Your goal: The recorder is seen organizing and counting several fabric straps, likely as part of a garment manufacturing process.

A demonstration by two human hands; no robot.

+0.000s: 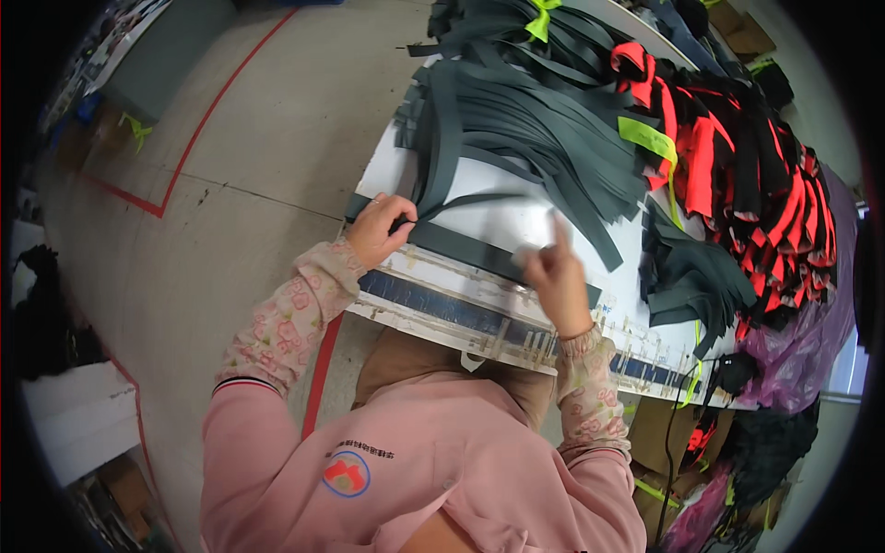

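My left hand is closed at the table's near left corner, its fingers pinching the end of a dark grey-green fabric strip. From there the strip runs right across the white tabletop. Another dark strip lies flat along the near edge, passing under both hands. Over its right part is my right hand, blurred, the index finger raised and the other fingers curled in. A pale blur shows at its fingertips; what it is cannot be made out. Beyond my hands spreads a large pile of similar strips.
Red-and-black strips are heaped at the right, with a yellow-green tie beside them. A smaller bundle of dark strips lies nearer. Purple plastic hangs off the table's right end. Red lines mark the floor at left.
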